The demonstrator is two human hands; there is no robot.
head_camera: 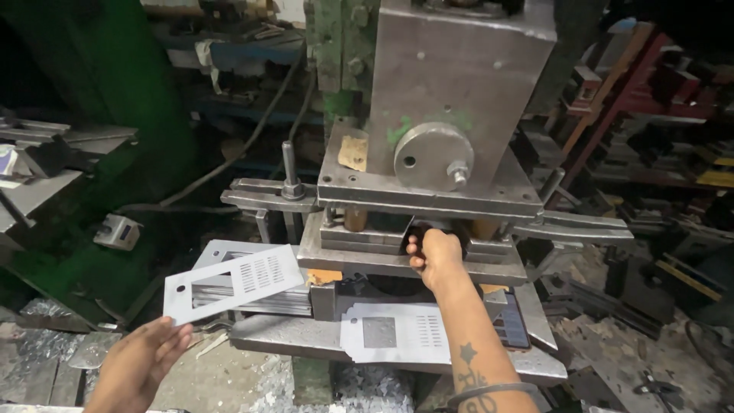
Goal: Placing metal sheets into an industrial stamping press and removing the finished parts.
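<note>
Metal plate: the thin grey plate [233,281] with a square hole and rows of slots is in the head view, held flat and out to the side, away from the press.
Left hand: the left hand [141,359] is under the plate's near corner; its fingers look spread and only lightly pinch the edge.
Right hand: the right hand [433,256] reaches into the gap of the press [428,191], curled shut, but what it grips is hidden.
Below the right arm: one more punched plate [394,333] lies on the press bed [290,336].
Behind the held plate: a stack of plates [267,302] waits.
</note>
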